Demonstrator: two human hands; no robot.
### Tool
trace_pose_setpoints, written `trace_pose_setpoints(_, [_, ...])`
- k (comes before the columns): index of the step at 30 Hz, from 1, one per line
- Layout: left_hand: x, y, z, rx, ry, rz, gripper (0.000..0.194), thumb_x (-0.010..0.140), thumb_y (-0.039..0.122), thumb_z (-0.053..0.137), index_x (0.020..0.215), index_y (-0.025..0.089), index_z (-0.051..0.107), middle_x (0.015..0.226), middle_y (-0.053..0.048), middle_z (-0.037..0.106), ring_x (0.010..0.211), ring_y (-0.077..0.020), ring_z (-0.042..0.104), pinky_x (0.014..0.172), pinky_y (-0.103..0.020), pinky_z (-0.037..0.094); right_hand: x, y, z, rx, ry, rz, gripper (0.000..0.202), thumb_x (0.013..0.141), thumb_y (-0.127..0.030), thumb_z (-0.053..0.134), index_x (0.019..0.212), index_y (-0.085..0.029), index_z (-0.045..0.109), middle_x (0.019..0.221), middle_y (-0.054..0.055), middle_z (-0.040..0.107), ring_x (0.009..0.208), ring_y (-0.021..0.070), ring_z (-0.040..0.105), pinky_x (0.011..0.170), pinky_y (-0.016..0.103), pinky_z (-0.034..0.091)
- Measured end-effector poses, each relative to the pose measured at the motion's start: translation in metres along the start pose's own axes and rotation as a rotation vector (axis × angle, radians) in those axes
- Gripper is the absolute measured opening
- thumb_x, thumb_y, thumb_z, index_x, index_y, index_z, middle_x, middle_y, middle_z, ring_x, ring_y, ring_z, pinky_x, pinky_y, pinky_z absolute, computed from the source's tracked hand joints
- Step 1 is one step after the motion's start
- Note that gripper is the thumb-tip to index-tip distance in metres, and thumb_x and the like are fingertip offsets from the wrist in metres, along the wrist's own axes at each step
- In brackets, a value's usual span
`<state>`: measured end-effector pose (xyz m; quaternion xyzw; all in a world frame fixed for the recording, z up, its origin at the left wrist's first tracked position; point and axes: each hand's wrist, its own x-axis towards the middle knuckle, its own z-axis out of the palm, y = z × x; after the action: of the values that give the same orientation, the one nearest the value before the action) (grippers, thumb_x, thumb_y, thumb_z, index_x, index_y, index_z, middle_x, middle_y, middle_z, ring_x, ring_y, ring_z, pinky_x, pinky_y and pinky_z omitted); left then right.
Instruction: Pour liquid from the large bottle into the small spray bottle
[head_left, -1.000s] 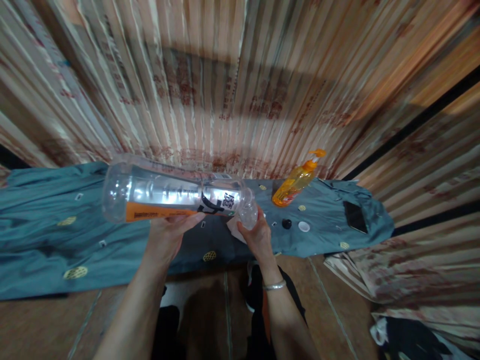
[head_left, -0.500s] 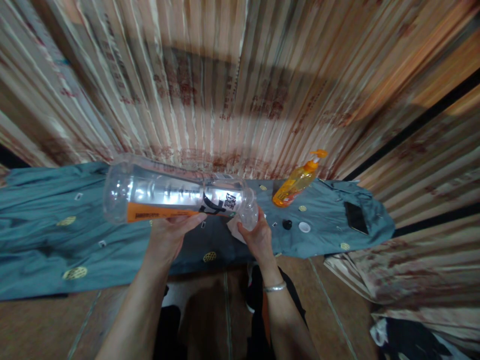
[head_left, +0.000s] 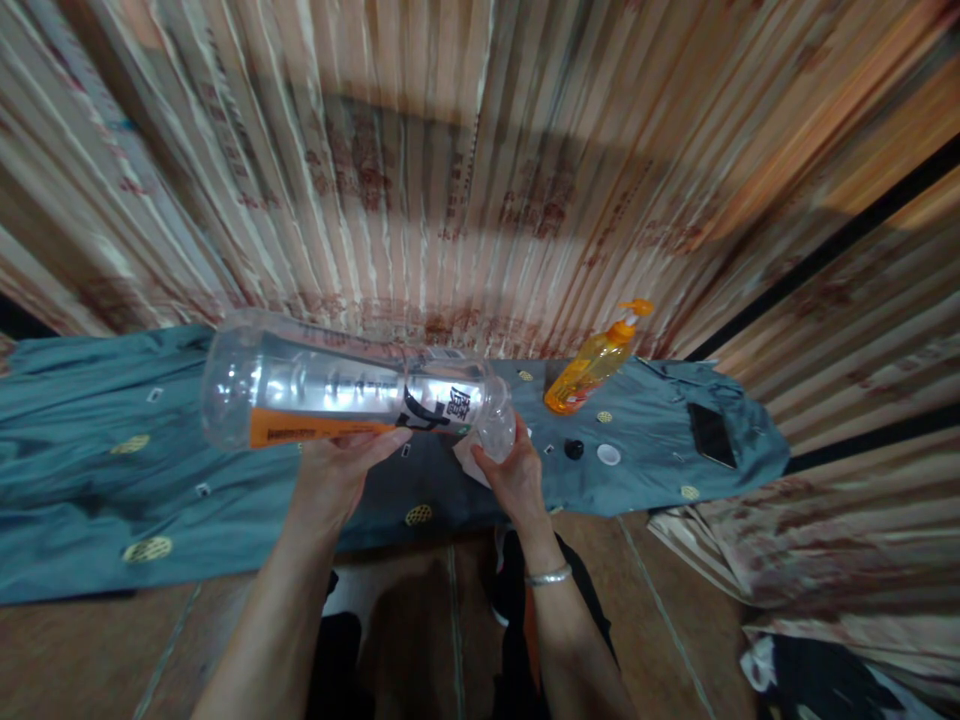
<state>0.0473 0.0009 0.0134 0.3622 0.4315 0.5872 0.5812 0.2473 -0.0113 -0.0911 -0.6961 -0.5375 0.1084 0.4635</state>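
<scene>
A large clear plastic bottle (head_left: 330, 385) with a silver and orange label lies nearly level in the air, its neck toward the right. My left hand (head_left: 341, 465) is wrapped round its underside near the middle. At the neck, my right hand (head_left: 517, 465) holds a small clear container (head_left: 495, 430), which looks like a little bottle, against the big bottle's mouth. The exact joint between the two is too blurred to tell. Below them, a pale tissue-like piece (head_left: 471, 460) shows partly behind my right hand.
A teal cloth (head_left: 247, 520) covers the long table. To the right stand an orange pump bottle (head_left: 589, 370), a black cap (head_left: 574, 449), a white round lid (head_left: 608, 455) and a dark phone (head_left: 712, 435). A pleated curtain (head_left: 420, 180) hangs behind, with a black pole (head_left: 825, 240) at right.
The big bottle's base has shifted very slightly to the left. Both hands keep their hold, and the things on the table stay where they were.
</scene>
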Motion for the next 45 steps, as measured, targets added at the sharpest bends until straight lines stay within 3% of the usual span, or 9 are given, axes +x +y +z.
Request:
trace_pose_setpoints(9, [0.0042,-0.0019,-0.0003,-0.025,0.029,0.023,0.026,0.042,0.017,0.086,0.062,0.018,0.070,0.066,0.000,0.076,0.070,-0.0213,0.073,0.094,-0.045,0.055,0.0011,0.0006,-0.0008,-0.016,-0.017,0.011,0.073,0.072,-0.034,0.078,0.136,-0.014,0.049,0.121,0.016,0.069,0.109,0.0299,0.068,0.093,0.042,0.055])
trace_pose_setpoints(21, [0.0002,0.0020,0.0009,-0.025,0.036,-0.038,0.022,0.043,0.017,0.086,0.059,0.016,0.071,0.070,-0.004,0.077,0.094,-0.0277,0.073,0.100,-0.043,0.053,-0.0003,0.0014,-0.0022,-0.013,-0.026,-0.036,0.072,0.074,-0.035,0.076,0.137,-0.014,0.048,0.126,0.016,0.066,0.114,0.0301,0.065,0.096,0.043,0.053])
trace_pose_setpoints(31, [0.0053,-0.0010,-0.0016,-0.045,0.044,0.021,0.027,0.039,0.018,0.088,0.060,0.018,0.070,0.064,0.001,0.075,0.064,-0.0198,0.071,0.086,-0.040,0.059,0.0003,0.0019,-0.0006,-0.023,-0.029,-0.023,0.073,0.075,-0.033,0.073,0.139,-0.012,0.046,0.128,0.018,0.065,0.118,0.0315,0.063,0.099,0.045,0.052])
trace_pose_setpoints(41, [0.0069,-0.0047,-0.0003,-0.052,0.038,0.064,0.027,0.041,0.020,0.088,0.062,0.018,0.071,0.063,0.002,0.074,0.062,-0.0159,0.069,0.077,-0.032,0.059,0.0016,0.0027,-0.0018,0.000,-0.046,-0.027,0.069,0.075,-0.030,0.072,0.137,-0.012,0.049,0.121,0.016,0.069,0.111,0.0295,0.067,0.095,0.041,0.055])
trace_pose_setpoints(45, [0.0077,-0.0036,0.0021,-0.053,0.010,0.064,0.025,0.043,0.019,0.087,0.061,0.018,0.070,0.059,0.001,0.073,0.065,-0.0189,0.072,0.082,-0.036,0.059,0.0030,0.0014,-0.0026,0.004,-0.054,-0.012,0.070,0.074,-0.029,0.072,0.137,-0.012,0.048,0.122,0.016,0.068,0.112,0.0301,0.067,0.096,0.042,0.054])
